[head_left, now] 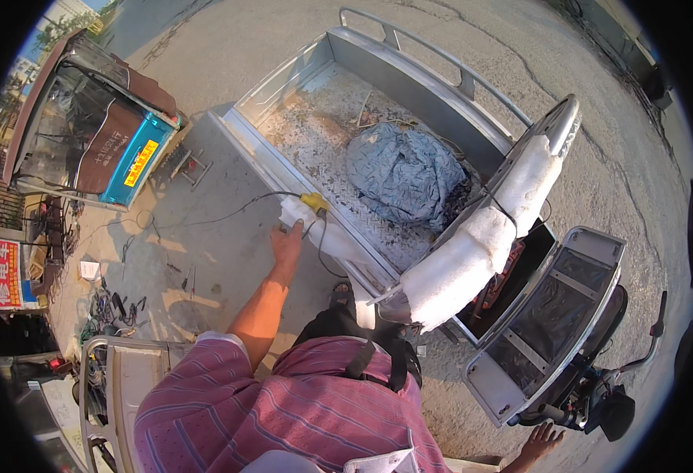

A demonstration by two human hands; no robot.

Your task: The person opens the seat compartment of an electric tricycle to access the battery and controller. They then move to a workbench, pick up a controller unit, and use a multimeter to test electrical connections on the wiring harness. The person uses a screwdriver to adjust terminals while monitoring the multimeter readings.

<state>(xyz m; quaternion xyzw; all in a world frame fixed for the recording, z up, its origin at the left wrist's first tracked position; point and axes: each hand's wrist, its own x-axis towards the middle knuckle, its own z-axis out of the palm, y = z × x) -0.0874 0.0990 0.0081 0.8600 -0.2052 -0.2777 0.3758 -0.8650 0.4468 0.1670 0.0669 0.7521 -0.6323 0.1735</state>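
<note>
My left hand (287, 243) reaches out to a white casing (315, 229) that lies on the near side rail of a silver tricycle cargo bed (283, 94). The fingertips touch the casing's left end; a grip is not discernible. A yellow plug (315, 202) sits on top of the casing, and a thin black cable (236, 211) runs from it to the left over the concrete. My right hand (541, 441) is low at the right, fingers spread, holding nothing, beside the tricycle's front wheel area.
A crumpled blue-grey cover (405, 177) lies in the bed. A white padded panel (480, 244) is tilted up over an open compartment (512, 276), with a raised lid (551, 323) beside it. A blue enclosed three-wheeler (86, 126) stands at left; tools and cables (110, 303) litter the ground.
</note>
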